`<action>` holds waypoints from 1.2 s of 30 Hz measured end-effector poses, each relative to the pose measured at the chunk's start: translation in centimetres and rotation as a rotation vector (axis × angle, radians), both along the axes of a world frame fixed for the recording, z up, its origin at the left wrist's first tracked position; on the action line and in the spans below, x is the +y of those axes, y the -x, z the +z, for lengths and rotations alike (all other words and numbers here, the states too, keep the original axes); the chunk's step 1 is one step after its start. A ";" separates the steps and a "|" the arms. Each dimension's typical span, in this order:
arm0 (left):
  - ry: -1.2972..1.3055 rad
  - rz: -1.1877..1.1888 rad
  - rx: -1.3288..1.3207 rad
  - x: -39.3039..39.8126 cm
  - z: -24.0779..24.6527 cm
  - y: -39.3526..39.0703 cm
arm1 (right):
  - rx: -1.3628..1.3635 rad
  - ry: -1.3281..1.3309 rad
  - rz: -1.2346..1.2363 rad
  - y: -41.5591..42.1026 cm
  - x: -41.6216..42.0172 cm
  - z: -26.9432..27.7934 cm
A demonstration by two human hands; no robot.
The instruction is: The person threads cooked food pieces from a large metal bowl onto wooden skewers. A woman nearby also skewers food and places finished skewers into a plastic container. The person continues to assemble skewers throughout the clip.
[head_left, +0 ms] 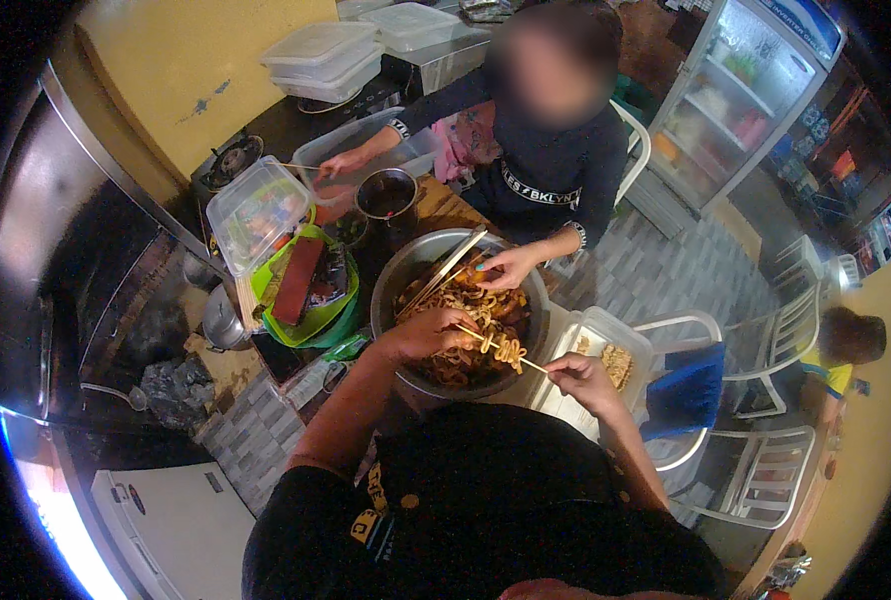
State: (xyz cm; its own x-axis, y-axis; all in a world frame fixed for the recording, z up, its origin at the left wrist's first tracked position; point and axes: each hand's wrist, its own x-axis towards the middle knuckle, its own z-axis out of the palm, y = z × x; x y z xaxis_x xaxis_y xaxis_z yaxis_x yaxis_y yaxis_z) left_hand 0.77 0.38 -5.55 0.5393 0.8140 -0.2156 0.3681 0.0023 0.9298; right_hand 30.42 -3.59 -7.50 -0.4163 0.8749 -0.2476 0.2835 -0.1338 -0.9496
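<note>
Above the near rim of a large metal basin [541, 300], my left hand [445, 334] grips one end of a wooden skewer [533, 365]. My right hand [582, 379] holds its other end. Folded, ring-like strips of sauced meat [504, 351] are threaded along the skewer between my hands. More dark, sauced strips [457, 367] fill the basin, and several bare skewers [445, 271] lie across its far left rim. To the right, a clear plastic container [629, 330] holds filled skewers [616, 365], close to my right hand.
Across the table, a co-worker's hand [511, 266] reaches into the basin; their other hand [344, 163] holds a thin skewer over a plastic tub [385, 124]. A dark pot [387, 196] and a green basket [344, 319] stand left. White chairs [779, 330] stand right.
</note>
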 end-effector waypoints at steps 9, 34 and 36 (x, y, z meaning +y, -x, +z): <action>-0.166 0.100 0.139 -0.5 -0.6 0.6 | -0.192 -0.238 -0.015 -1.1 -0.2 1.5; -0.386 0.274 0.102 -1.0 -0.3 0.1 | -0.290 -0.394 -0.096 -0.6 -0.8 2.5; -0.413 0.313 0.098 -1.1 -0.9 -0.1 | -0.312 -0.394 -0.115 -0.3 -0.9 2.6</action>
